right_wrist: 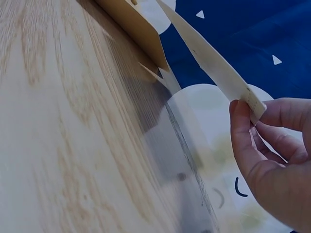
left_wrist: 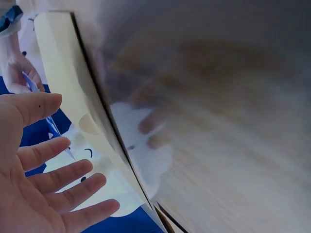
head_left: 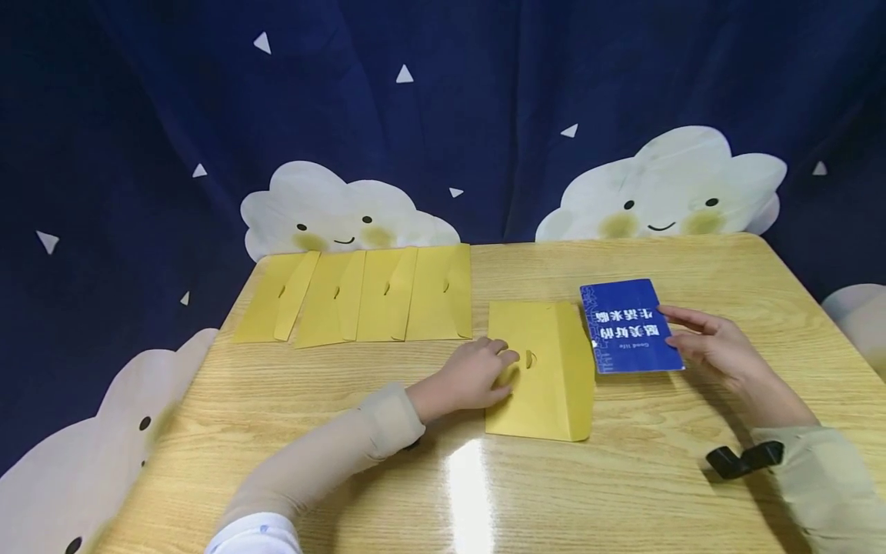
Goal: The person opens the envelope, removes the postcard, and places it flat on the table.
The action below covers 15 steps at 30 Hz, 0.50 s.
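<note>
Table (head_left: 588, 492), head view: light wood grain, glare (head_left: 471, 496) at 6 o'clock; navy curtain (head_left: 477, 92) with cloud prints (head_left: 674, 173) behind at 12. Right hand (head_left: 725, 352) pinches blue card (head_left: 631, 323), 2 o'clock from yellow envelope (head_left: 543, 396); left hand (head_left: 477, 373) over envelope's 9 o'clock edge. Four envelopes (head_left: 383, 319) lined up at 10. Left wrist view: left hand splayed, gripping nothing, table shiny, reflecting it. Right wrist view: card pinched above table.

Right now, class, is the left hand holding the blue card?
No, the right hand pinches the blue card, while the left hand is at a yellow envelope.
</note>
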Each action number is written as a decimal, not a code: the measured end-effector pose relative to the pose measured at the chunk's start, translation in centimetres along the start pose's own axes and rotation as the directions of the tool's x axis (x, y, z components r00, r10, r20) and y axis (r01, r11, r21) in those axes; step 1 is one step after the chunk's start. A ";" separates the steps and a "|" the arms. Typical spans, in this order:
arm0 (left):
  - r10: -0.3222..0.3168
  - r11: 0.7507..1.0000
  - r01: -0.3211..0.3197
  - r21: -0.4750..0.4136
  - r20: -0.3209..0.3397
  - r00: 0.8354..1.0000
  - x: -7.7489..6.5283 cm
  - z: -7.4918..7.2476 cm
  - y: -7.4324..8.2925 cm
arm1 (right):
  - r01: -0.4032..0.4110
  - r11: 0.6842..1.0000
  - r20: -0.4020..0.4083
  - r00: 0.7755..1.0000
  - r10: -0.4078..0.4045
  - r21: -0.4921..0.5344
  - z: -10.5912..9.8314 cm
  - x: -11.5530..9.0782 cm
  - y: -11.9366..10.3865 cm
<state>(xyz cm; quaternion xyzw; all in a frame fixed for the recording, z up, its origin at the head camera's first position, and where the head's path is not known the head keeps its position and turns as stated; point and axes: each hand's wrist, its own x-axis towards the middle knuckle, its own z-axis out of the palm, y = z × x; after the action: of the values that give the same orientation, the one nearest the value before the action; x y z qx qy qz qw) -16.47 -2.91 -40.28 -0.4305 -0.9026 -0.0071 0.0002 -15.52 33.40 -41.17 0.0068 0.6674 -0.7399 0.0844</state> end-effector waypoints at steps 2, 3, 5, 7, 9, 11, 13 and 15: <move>0.025 0.999 -0.025 0.023 -0.003 1.000 -0.7 0.1 0.0 | 0.011 1.000 0.005 1.000 -0.011 0.012 -0.1 0.0 0.0; 0.039 0.999 -0.039 0.030 -0.003 0.999 -1.0 0.1 0.0 | 0.013 1.000 0.005 1.000 -0.014 0.018 -0.2 0.0 0.0; 0.071 0.997 -0.072 0.043 0.005 0.997 -1.5 0.1 -0.1 | 0.017 0.999 0.009 1.000 -0.018 0.032 -0.3 0.0 0.0; 0.104 0.993 -0.105 0.059 0.025 0.994 -2.0 0.1 -0.2 | 0.018 0.998 0.016 1.000 -0.019 0.053 -0.5 0.0 0.1; 0.125 0.990 -0.129 0.056 0.072 0.990 -2.5 0.2 -0.2 | 0.010 0.998 0.015 1.000 -0.011 0.067 -0.7 0.0 0.1; 0.143 0.988 -0.150 0.039 0.129 0.981 -2.8 0.3 -0.3 | 0.001 0.996 0.017 1.000 -0.003 0.095 -1.0 -0.1 0.0; 0.158 0.986 -0.165 0.025 0.182 0.970 -3.2 0.4 -0.3 | -0.012 0.993 0.017 1.000 0.010 0.118 -1.3 -0.2 -0.1; 0.174 0.983 -0.182 0.016 0.219 0.960 -3.4 0.5 -0.2 | -0.021 0.990 0.015 1.000 0.019 0.136 -1.5 -0.2 -0.1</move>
<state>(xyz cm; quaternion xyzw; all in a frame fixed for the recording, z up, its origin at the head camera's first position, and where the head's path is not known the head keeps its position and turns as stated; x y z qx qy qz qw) -14.52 -5.68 -40.83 -0.5079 -0.8549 0.0561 -0.0897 -15.47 34.92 -41.20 0.0141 0.6147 -0.7828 0.0959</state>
